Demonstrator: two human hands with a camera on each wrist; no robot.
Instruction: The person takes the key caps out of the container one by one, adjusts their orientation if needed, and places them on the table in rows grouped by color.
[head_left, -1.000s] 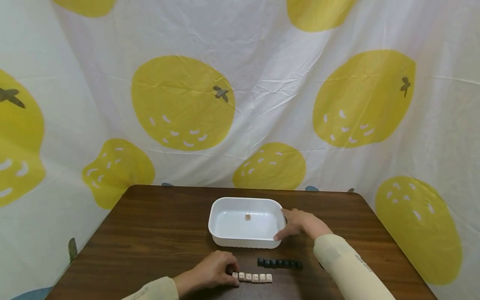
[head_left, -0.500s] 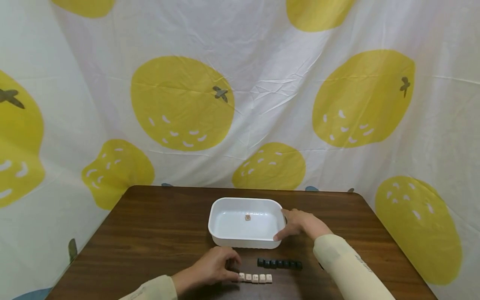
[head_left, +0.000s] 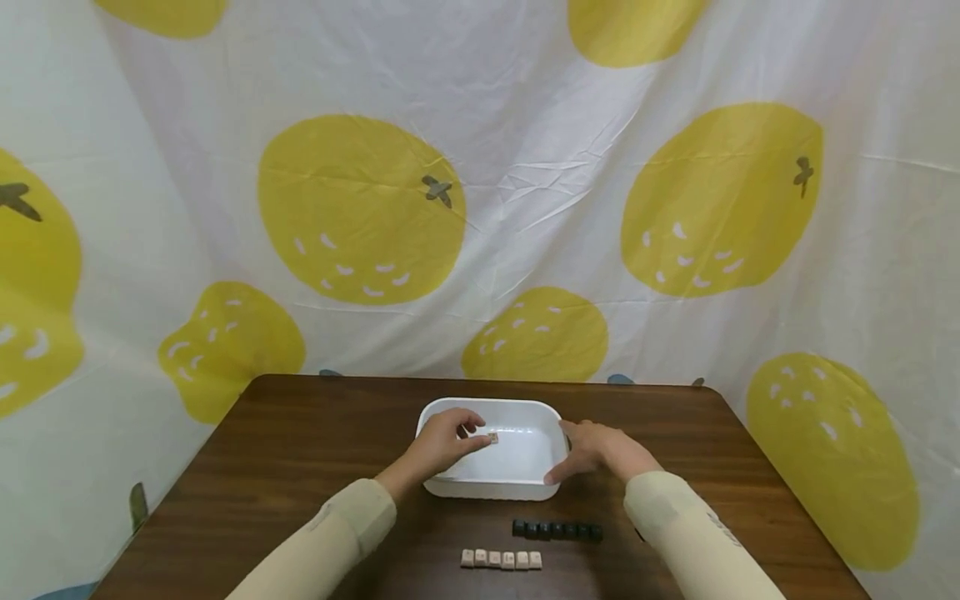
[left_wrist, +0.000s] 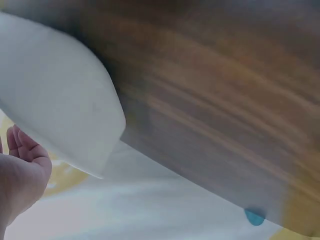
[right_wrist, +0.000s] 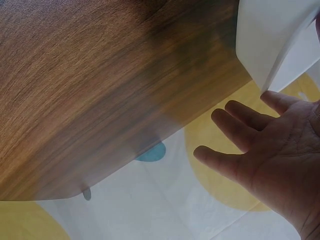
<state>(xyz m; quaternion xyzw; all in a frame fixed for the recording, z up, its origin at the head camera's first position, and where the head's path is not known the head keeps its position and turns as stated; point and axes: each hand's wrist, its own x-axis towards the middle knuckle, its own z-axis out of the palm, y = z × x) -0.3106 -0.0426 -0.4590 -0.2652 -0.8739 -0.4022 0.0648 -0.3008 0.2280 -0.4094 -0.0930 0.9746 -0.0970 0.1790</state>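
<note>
A white rectangular tray (head_left: pixel 491 490) stands on the brown table, with one small pale keycap (head_left: pixel 492 438) inside it. Over its left part is my left hand (head_left: pixel 442 442), thumb and fingers apart, the thumb tip right at the keycap in the head view. My right hand (head_left: pixel 596 448) steadies the tray's right end, thumb at the near corner and a fingertip at the far rim. In the right wrist view the fingers of this hand (right_wrist: pixel 280 135) are straight and spread. Nearer me lies a row of several pale keycaps (head_left: pixel 494 560), just in front of a row of black keycaps (head_left: pixel 557 531).
The wood-grain table (head_left: pixel 315 442) extends on both sides of the tray. Behind it hangs a white cloth (head_left: pixel 525 208) printed with large yellow fruit, close to the table's far edge.
My left hand has left the left end of the pale row and moved up and forward over the tray. The pale keycaps at that end now show fully. My right hand stays at the tray.
</note>
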